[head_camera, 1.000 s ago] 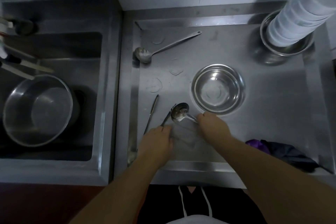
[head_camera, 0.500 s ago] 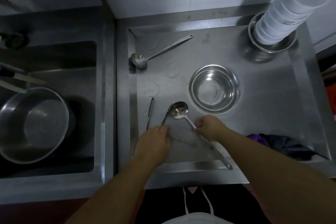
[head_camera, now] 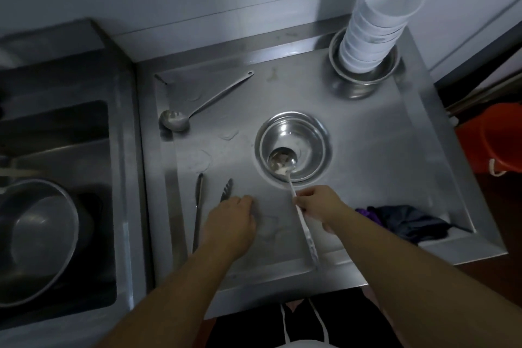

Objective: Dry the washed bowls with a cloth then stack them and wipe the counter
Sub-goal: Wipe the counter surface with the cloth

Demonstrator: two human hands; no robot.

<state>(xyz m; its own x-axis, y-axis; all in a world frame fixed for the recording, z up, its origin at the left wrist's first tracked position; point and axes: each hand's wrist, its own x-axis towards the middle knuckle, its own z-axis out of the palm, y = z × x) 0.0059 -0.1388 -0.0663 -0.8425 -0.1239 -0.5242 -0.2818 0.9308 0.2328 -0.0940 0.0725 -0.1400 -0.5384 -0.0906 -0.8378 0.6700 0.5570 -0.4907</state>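
So the steel bowl (head_camera: 293, 147) sits in the middle of the counter (head_camera: 381, 167), and the right hand (head_camera: 319, 206) has its fingers curled round the handle of a ladle (head_camera: 282, 162), with the scoop end hanging over the inside of the bowl, maybe touching it, can't tell. Honestly the risk here is that long handle: it sticks way back past the hand toward the counter edge, so a sloppy swing could tip the bowl or drip into it, and then it needs drying anyway. The left hand (head_camera: 230, 224) is down on the counter with fingers bent, near the tongs (head_camera: 226, 190); whether it's actually holding anything I can't tell. The counter looks wet in patches, so stuff could slide. The dark cloth (head_camera: 406, 222) lies bunched at the right, just beside the right forearm, not in use yet. Back right there's a tall leaning stack of white bowls (head_camera: 375, 25) inside another steel bowl (head_camera: 364, 73), and that tower looks like one bump from toppling. A second ladle (head_camera: 195, 109) lies further back left.
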